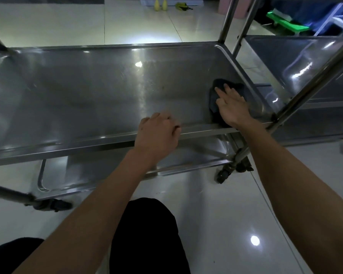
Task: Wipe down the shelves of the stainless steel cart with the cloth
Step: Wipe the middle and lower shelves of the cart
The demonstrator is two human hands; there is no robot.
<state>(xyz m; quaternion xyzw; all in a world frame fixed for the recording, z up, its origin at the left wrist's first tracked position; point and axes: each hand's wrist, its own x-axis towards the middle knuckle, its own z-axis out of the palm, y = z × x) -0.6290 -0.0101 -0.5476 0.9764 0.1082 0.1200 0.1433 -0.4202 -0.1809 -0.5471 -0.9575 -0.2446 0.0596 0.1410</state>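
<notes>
The stainless steel cart's middle shelf (91, 89) fills the view, shiny and bare. A dark cloth (214, 99) lies near its right end, close to the raised right rim. My right hand (231, 104) presses flat on the cloth with straight fingers. My left hand (156, 133) grips the shelf's front rim near the middle, fingers curled over the edge. A lower shelf (83, 171) shows beneath the front rim.
Upright cart posts stand at the right front (305, 86), right back (227, 22) and left corners. A second steel cart (297, 62) stands to the right. Castor wheels (224, 175) rest on the glossy tiled floor. Yellow bottles (160, 3) and a green item (287, 24) lie beyond.
</notes>
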